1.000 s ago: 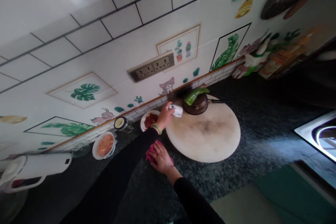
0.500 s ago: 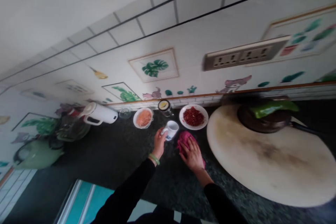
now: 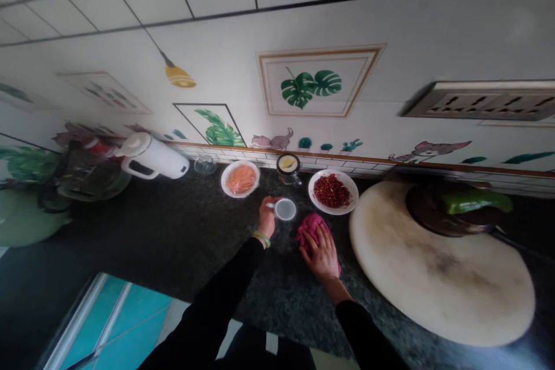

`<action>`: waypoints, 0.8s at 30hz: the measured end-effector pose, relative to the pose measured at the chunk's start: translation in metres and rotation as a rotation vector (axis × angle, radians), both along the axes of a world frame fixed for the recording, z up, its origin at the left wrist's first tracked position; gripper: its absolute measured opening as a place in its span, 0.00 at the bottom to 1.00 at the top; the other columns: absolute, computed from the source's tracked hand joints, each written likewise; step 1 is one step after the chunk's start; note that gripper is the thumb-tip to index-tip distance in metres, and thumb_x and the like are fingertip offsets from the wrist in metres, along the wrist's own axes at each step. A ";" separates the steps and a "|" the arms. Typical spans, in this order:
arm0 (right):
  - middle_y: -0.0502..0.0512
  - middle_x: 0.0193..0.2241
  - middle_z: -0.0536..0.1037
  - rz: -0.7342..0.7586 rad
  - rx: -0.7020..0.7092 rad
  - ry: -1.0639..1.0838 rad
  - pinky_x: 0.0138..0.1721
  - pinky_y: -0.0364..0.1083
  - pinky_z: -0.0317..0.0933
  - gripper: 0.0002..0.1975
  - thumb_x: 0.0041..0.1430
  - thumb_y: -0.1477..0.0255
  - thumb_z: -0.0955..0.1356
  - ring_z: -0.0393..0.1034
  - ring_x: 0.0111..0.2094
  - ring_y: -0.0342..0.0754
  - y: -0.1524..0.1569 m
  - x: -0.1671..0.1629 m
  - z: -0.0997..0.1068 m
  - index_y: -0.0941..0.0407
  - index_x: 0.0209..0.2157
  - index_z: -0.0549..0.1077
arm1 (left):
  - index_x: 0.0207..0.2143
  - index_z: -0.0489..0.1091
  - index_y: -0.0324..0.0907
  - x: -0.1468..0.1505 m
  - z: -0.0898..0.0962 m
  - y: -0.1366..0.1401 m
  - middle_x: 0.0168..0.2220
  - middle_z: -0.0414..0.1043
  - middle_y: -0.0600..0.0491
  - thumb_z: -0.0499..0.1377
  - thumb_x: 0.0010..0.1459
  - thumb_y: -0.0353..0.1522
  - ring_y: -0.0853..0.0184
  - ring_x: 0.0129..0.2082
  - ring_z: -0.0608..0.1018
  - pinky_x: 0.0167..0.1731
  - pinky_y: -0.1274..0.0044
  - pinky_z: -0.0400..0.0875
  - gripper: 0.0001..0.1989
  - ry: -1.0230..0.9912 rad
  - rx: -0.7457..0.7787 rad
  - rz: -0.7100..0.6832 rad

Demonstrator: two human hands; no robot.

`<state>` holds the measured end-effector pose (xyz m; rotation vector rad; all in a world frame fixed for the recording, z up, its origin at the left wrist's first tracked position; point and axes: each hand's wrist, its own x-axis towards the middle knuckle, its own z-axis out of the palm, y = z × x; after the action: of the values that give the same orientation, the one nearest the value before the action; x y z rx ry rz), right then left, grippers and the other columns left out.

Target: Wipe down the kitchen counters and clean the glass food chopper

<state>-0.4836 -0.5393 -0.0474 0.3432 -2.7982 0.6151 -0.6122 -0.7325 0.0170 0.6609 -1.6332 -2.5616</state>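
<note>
My left hand (image 3: 267, 217) is closed on the handle of a small white mug (image 3: 285, 209), its opening facing up. Whether the mug's base touches the counter, I cannot tell. To its right, my right hand (image 3: 319, 251) presses on a bunched pink cloth (image 3: 311, 225) on the dark counter, fingers bent over it and slightly apart. Just behind the mug stands a glass jar (image 3: 288, 169) with a yellow-marked round top. A white bowl of shredded orange food (image 3: 241, 179) is behind my left hand. Behind the cloth sits a white plate of chopped red pieces (image 3: 333, 191).
A large round cutting board (image 3: 446, 277) covers the right side, with a dark cleaver-like object and a green vegetable (image 3: 477, 202) at its back. Leftward are a glass dish (image 3: 205, 165), a white electric jug (image 3: 154, 157) and a pale green kettle (image 3: 30, 219). A tiled wall rises behind.
The mug has gone from tilted, with its side showing, to more upright, seen from above. My right hand stays on the cloth. My view has turned left.
</note>
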 end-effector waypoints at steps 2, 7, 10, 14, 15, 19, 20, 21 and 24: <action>0.57 0.74 0.54 -0.003 0.006 -0.013 0.69 0.64 0.52 0.29 0.67 0.62 0.67 0.48 0.73 0.64 0.000 0.000 0.001 0.47 0.68 0.66 | 0.27 0.66 0.44 -0.006 0.003 0.001 0.34 0.81 0.51 0.67 0.55 0.44 0.64 0.39 0.81 0.45 0.74 0.73 0.17 0.037 0.026 -0.034; 0.58 0.73 0.56 -0.023 0.029 -0.046 0.69 0.64 0.52 0.27 0.67 0.62 0.67 0.48 0.73 0.63 -0.001 -0.001 0.006 0.48 0.67 0.68 | 0.28 0.71 0.42 -0.020 0.008 0.008 0.34 0.82 0.49 0.67 0.55 0.45 0.62 0.38 0.83 0.44 0.72 0.74 0.16 0.069 0.073 -0.117; 0.59 0.73 0.56 -0.024 0.030 -0.057 0.70 0.64 0.51 0.27 0.67 0.62 0.67 0.48 0.73 0.64 -0.001 -0.001 0.008 0.49 0.66 0.69 | 0.31 0.73 0.41 -0.027 0.013 0.013 0.34 0.82 0.49 0.66 0.57 0.46 0.60 0.40 0.83 0.46 0.70 0.74 0.16 0.035 0.145 -0.161; 0.59 0.72 0.57 -0.027 0.033 -0.066 0.70 0.64 0.51 0.26 0.67 0.61 0.67 0.49 0.73 0.63 -0.001 -0.001 0.011 0.49 0.65 0.70 | 0.33 0.75 0.40 -0.032 0.018 0.019 0.33 0.81 0.47 0.66 0.58 0.47 0.56 0.42 0.84 0.49 0.66 0.74 0.18 -0.031 0.229 -0.231; 0.59 0.72 0.57 -0.028 0.036 -0.064 0.70 0.63 0.51 0.27 0.67 0.61 0.67 0.49 0.73 0.63 -0.001 -0.001 0.011 0.50 0.65 0.70 | 0.33 0.75 0.40 -0.033 0.018 0.020 0.33 0.81 0.47 0.66 0.57 0.47 0.57 0.41 0.84 0.48 0.66 0.74 0.19 -0.038 0.223 -0.240; 0.60 0.73 0.56 -0.025 0.029 -0.073 0.70 0.63 0.50 0.27 0.67 0.61 0.68 0.48 0.73 0.63 -0.001 -0.002 0.011 0.50 0.65 0.70 | 0.29 0.75 0.40 -0.033 0.016 0.023 0.29 0.80 0.49 0.66 0.57 0.46 0.61 0.35 0.83 0.42 0.70 0.74 0.17 -0.050 0.094 -0.211; 0.60 0.73 0.56 -0.024 0.018 -0.080 0.70 0.63 0.50 0.27 0.67 0.61 0.68 0.47 0.73 0.63 0.000 -0.002 0.010 0.50 0.65 0.70 | 0.29 0.75 0.40 -0.033 0.016 0.022 0.28 0.79 0.50 0.66 0.57 0.45 0.61 0.34 0.82 0.41 0.71 0.74 0.16 -0.056 0.059 -0.203; 0.60 0.73 0.56 -0.023 -0.001 -0.086 0.70 0.64 0.50 0.27 0.66 0.61 0.68 0.48 0.73 0.63 0.001 -0.001 0.010 0.50 0.65 0.70 | 0.28 0.76 0.40 -0.032 0.016 0.022 0.27 0.79 0.50 0.66 0.56 0.44 0.62 0.33 0.81 0.39 0.72 0.73 0.16 -0.063 0.032 -0.199; 0.60 0.71 0.60 -0.008 -0.134 -0.056 0.69 0.65 0.54 0.23 0.66 0.61 0.68 0.54 0.71 0.64 0.005 -0.001 0.012 0.50 0.61 0.74 | 0.25 0.76 0.39 -0.029 0.020 0.018 0.25 0.78 0.51 0.66 0.53 0.41 0.64 0.29 0.79 0.35 0.74 0.71 0.14 -0.090 -0.023 -0.200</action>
<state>-0.4842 -0.5344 -0.0352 0.2918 -2.7909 0.8180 -0.6414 -0.7142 0.0374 0.6520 -1.8423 -2.6791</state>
